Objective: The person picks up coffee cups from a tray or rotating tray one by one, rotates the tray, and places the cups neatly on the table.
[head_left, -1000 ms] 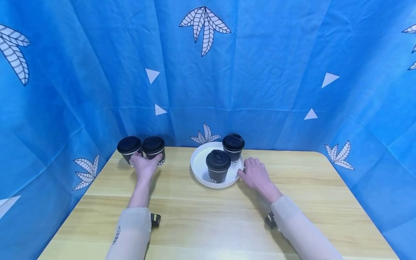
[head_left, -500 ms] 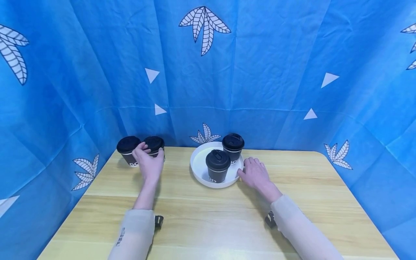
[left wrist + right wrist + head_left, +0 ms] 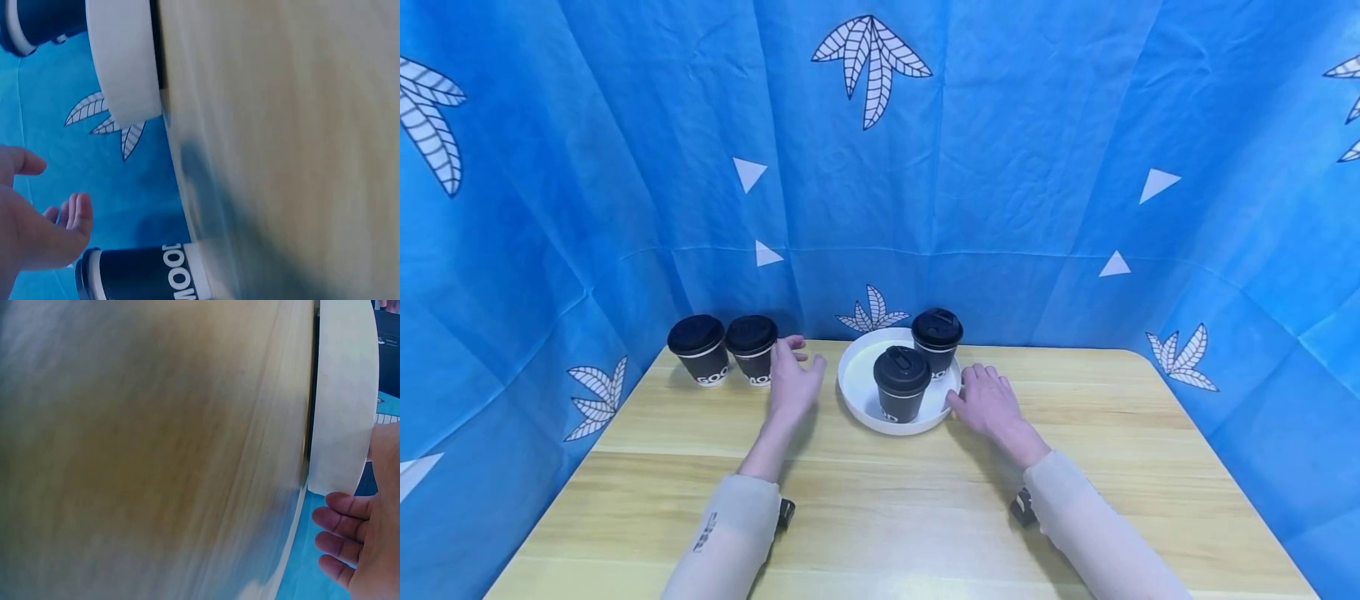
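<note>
Left of the white tray (image 3: 860,379), the left hand (image 3: 796,383) gapes empty; the right hand (image 3: 990,402) pinches the tray, seemingly for steadiness.

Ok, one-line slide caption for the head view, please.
Right hand at the rim of a white tray bearing two lidded cups; left hand beside two more cups on the table.

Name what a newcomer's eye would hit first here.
Probably the blue curtain with white leaves, filling the background. Next, the round white tray at the back of the table, bearing two black-lidded cups, the right hand at its rim. Two more cups stand left, beside the left hand.
</note>
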Demonstrator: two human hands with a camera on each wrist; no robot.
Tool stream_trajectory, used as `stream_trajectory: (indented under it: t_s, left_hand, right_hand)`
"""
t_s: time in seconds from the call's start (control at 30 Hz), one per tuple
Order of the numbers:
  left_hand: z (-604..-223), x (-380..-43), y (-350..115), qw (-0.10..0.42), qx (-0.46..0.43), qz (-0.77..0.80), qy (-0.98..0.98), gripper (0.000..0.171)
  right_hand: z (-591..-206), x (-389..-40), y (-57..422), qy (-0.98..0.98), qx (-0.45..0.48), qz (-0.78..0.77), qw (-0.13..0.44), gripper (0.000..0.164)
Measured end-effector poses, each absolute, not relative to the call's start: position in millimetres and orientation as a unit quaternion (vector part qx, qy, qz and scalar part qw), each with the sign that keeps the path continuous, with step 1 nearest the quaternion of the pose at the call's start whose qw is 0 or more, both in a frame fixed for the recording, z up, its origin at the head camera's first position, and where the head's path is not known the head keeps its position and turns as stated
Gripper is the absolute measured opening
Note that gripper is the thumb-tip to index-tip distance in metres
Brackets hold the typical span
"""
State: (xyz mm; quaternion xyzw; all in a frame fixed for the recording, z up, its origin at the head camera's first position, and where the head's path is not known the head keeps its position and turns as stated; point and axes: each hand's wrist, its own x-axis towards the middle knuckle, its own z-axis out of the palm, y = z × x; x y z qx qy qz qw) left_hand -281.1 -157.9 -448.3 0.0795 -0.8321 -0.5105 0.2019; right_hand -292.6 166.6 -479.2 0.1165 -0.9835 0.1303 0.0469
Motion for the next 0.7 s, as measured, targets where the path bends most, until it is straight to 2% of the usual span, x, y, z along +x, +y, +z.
stream_trajectory:
  t_s: [0.4,0.5,0.7]
  left_hand:
    - [-452,-291,-146,-0.010,0.073,-0.450,-0.890,0.062]
    - [-454,-292,-144,-0.032,0.064,-0.432,-0.899,0.063]
    - [-455,-291,-140,-0.038,0.052,-0.428,-0.902,0.055]
  right_hand:
    - [-482,-294,166,-0.984,0.116,0.129,0.047,0.049]
    - [-482,-294,167,-0.984,0.116,0.129,0.046,0.049]
    - [-482,-294,166,-0.983,0.116,0.133,0.050,0.047]
